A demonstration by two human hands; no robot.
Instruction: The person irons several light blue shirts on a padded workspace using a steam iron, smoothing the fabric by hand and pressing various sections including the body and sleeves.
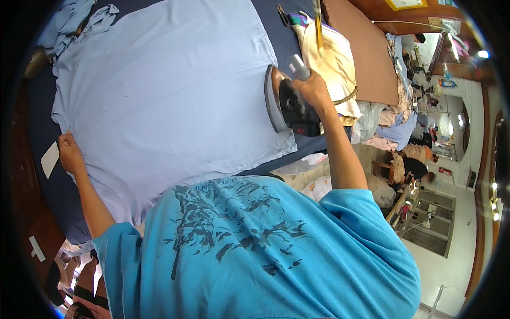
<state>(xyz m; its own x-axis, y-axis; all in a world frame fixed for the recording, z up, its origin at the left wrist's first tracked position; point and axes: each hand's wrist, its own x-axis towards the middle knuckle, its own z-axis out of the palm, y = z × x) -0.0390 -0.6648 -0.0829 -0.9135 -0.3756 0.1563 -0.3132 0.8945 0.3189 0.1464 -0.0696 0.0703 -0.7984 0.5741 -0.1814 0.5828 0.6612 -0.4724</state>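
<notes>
Head view: a light blue cloth (175,85) lies spread between the 2 hands, its faint creases running roughly from side to side and its top running out of the frame, so its full length cannot be told. The iron (297,109) is at the cloth's right edge, its long axis pointing away from the person and its sole turned left. Whether the sole presses flat or is tilted up is hard to tell. The right hand (314,90) is clamped around the iron's handle, far nearer to it than the left. The left hand (71,154) has its fingers together on the cloth's left edge, across the cloth from the iron. Just beside that hand is 1 white card (50,159); whether the hand touches it is unclear. Under the cloth is a dark blue cover (45,122). Beyond the right hand are a cord (348,97), a cream cloth (337,58) and a brown panel (361,50). Farther right are a clear plastic bag (366,125) and a person in dark clothing (414,167).
</notes>
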